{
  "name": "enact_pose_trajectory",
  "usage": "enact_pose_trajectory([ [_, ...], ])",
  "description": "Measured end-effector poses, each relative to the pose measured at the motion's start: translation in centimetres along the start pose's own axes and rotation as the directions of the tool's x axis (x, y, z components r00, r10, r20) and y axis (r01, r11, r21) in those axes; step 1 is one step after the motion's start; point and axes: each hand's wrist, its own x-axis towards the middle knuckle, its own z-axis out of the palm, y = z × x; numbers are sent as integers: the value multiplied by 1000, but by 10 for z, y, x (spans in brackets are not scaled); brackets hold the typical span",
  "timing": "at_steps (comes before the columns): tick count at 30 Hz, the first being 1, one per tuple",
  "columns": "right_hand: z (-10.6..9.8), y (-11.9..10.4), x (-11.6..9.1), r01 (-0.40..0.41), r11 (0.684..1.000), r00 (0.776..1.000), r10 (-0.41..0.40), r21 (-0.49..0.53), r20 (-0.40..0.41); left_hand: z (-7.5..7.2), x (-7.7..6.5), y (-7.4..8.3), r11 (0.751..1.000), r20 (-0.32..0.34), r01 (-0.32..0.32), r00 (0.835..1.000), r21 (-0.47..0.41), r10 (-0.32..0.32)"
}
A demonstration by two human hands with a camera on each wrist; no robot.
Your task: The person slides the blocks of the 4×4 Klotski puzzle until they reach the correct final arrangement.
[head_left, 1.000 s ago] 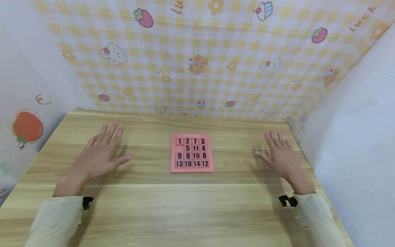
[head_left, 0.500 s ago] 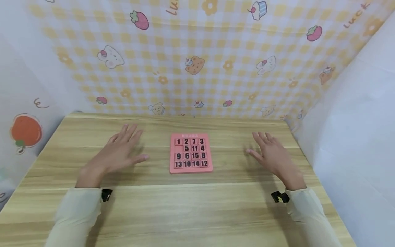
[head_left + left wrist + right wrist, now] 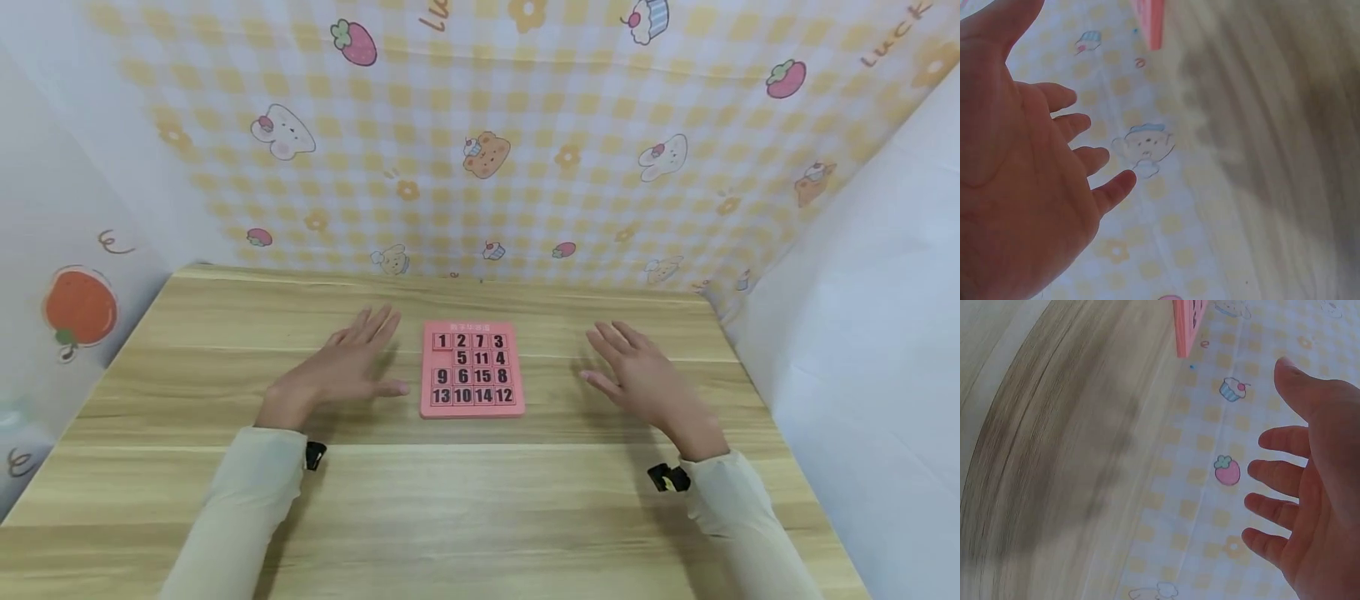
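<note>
A pink sliding number puzzle point(image 3: 472, 410) lies flat on the wooden table, its black-numbered tiles facing up. One slot is bare at the left of the second row, under the 1 tile. My left hand point(image 3: 341, 367) hovers just left of the puzzle, fingers spread and thumb pointing at its edge. On the other side, farther off, my right hand point(image 3: 648, 383) is held over the table with its fingers extended. Neither hand holds anything. Both wrist views show a bare palm, with a corner of the pink puzzle frame point(image 3: 1156, 25) at the top.
The wooden table point(image 3: 450, 517) meets a yellow checked cloth backdrop point(image 3: 525, 200) at its far edge. White sheets stand on both sides, the right sheet point(image 3: 870, 333) near the right arm. A dark wrist device point(image 3: 669, 477) sits at the right cuff.
Both hands have come inward over the table, the left moving right a long way and the right moving left a little. The puzzle stays in place with the same tile layout.
</note>
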Motion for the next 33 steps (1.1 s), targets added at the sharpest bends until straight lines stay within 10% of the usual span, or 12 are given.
enact_pose_trajectory([
  [33, 34, -73, 57, 248, 969, 966, -246, -19, 75, 26, 44, 25, 997, 264, 39, 963, 60, -54],
])
